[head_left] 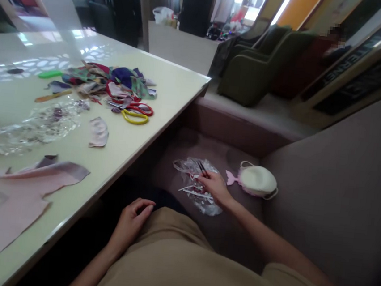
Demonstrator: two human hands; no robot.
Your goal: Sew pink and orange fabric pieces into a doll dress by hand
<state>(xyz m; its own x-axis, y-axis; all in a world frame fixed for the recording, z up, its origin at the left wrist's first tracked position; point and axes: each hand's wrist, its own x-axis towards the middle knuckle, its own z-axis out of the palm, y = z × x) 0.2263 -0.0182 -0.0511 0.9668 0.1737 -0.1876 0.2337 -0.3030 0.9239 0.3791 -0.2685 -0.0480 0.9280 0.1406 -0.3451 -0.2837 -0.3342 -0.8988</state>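
Pale bench [169,84] scattered with fabric scraps [125,78] at upper left, alongside a brown sofa [335,184].

Gripping a dark, tweezer-like tool [202,168] in the right hand [218,188], right of frame centre, over a clear plastic bag [213,209] and white strips [199,193] on the sofa seat. Resting the left hand [134,220] near the lap at lower centre, fingers loosely curled, grip impossible to tell. Just right of the bag, a cream, rounded pouch [259,180] with a pink fishtail. On the bench at left, scissors [136,112] with red and yellow handles, crumpled clear plastic [40,124] and, lower down, pink cloth [12,202].
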